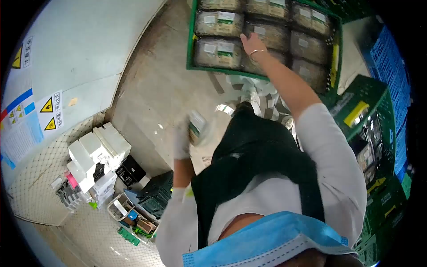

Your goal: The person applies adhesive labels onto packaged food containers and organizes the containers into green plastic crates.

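Observation:
My left hand (181, 141), in a white glove and blurred by motion, is held low on the left with a clear-lidded, labelled package (198, 128) at its fingers. My right hand (253, 43), bare with a bracelet at the wrist, reaches over a green crate (216, 70). Its thumb and fingers are apart, resting at the edges of packages in the middle column. Rows of clear-wrapped packages fill the crate; a labelled one (218, 52) sits at its near left corner. What lies beneath my right palm is hidden.
More green crates (361, 107) with packages stand on the right, beside blue crates (388, 62). White foam boxes (100, 149) and a bin of odds and ends (133, 218) are at lower left. A wall with warning signs (48, 106) runs along the left. A round labelled object (224, 109) is below the crate.

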The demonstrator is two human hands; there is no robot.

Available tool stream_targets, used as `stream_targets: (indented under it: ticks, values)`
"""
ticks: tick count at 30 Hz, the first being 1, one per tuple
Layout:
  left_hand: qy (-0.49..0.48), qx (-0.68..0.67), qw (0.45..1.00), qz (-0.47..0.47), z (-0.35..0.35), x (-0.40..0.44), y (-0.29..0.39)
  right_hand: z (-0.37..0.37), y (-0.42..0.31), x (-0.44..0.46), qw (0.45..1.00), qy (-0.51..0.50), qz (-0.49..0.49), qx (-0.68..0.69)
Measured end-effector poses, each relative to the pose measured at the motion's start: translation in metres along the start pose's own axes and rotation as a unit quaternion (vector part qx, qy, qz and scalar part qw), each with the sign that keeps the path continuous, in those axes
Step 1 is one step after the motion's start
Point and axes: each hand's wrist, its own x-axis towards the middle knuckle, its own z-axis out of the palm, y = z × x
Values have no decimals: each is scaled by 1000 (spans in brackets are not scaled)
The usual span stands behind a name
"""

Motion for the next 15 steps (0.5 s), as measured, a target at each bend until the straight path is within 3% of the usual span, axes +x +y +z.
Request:
stream_targets:
  ticks: [1,2,4,5,6,8,11,12,13,14,15]
  values:
    - [-26,-3,999,42,0,-3,7,18,-15,11,997,54,49,10]
    - [8,65,996,57,3,-11,25,25,-27,22,997,58,54,11]
    - [-50,30,998,-7,-7,8,-6,28,-24,26,995,-41,96,6]
    - [-62,36,996,-56,-10,15,-10,29,-23,25,995,-42,84,16]
    - [-87,45,994,-54,-11,22,-11,25,-27,21,1000,-5,-16,-6]
    - [-50,65,997,10,-7,31,-8,-1,-40,5,992,73,-62,81]
    - [-79,35,996,-5,-1,40,7,-139,-43,-66,959,224,-157,76]
    - [-73,-31,997,4,9,42,8,-192,-33,-99,952,252,-140,105]
    - [-93,-4,996,-15,13,42,16,-241,-15,-134,961,239,-66,122]
    - [-93,-30,995,-6,22,43,15,-290,7,-174,953,301,-44,-1]
    - [-88,-61,994,3,20,42,17,-329,18,-218,937,301,-21,174]
